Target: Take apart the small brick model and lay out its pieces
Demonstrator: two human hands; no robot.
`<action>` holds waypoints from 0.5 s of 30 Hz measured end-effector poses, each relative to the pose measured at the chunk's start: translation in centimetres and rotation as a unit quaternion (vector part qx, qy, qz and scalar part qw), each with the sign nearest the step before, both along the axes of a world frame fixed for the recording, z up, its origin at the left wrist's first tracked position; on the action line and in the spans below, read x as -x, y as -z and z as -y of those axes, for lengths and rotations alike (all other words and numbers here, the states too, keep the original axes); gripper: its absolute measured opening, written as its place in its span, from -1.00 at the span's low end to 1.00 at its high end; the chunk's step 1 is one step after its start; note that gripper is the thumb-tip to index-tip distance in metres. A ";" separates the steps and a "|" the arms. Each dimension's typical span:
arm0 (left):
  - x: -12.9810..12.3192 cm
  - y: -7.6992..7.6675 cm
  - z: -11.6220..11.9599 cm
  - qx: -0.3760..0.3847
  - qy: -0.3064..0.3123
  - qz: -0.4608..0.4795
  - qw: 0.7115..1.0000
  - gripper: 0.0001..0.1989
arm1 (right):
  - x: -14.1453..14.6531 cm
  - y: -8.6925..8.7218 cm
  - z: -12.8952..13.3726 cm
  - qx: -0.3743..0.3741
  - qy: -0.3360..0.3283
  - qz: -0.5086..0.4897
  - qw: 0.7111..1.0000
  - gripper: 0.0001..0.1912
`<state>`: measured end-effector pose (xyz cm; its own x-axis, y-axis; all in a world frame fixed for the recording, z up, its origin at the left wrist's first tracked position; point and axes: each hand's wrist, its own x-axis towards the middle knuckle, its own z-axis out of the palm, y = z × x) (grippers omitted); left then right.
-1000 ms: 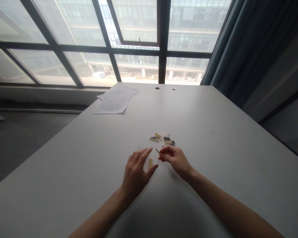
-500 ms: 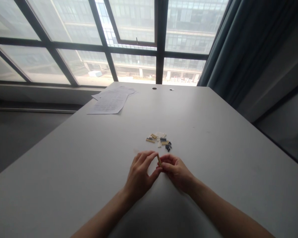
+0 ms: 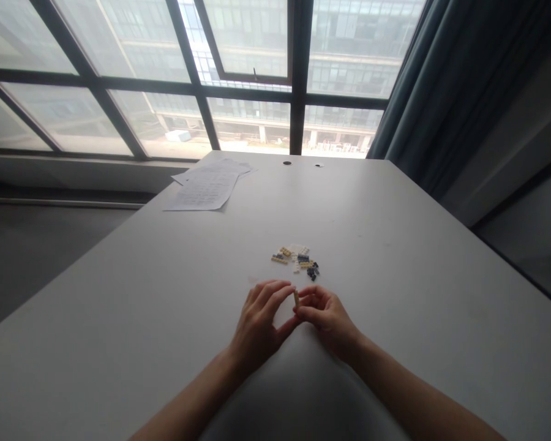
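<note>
Lower centre of frame: left hand point(image 3: 259, 317) and right hand point(image 3: 328, 315) pinch tan brick point(image 3: 296, 298); uneven fingertip pressure could flip it onto tabletop point(image 3: 165, 294).

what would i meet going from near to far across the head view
left hand and right hand side by side at the tan piece → loose building bricks → papers → window
</note>
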<state>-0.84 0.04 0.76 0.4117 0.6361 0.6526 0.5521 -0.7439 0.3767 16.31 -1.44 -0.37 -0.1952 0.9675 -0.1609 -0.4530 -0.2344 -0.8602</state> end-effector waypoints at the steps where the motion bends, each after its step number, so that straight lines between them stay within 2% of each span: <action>1: 0.0 0.0 0.0 -0.001 0.000 0.001 1.000 -0.61 | 0.0 0.1 0.0 -0.003 0.003 0.007 1.000 -0.70; 6: 0.1 0.3 -0.3 -0.014 -0.001 -0.007 1.000 -0.61 | -0.1 -0.3 0.1 -0.033 0.014 0.052 0.998 -0.64; 11: 0.3 0.6 -0.6 -0.006 -0.001 -0.047 0.999 -0.56 | -0.3 -0.6 -0.1 -0.103 0.006 0.111 0.988 -0.57; 13: 0.9 0.3 -0.9 0.004 0.007 -0.068 0.998 -0.47 | -0.3 -0.5 -0.1 -0.128 0.009 0.164 0.978 -0.59; 15: 2.0 0.0 -1.5 0.025 0.017 -0.093 0.995 -0.37 | -0.5 -0.2 0.0 -0.156 0.017 0.251 0.955 -0.60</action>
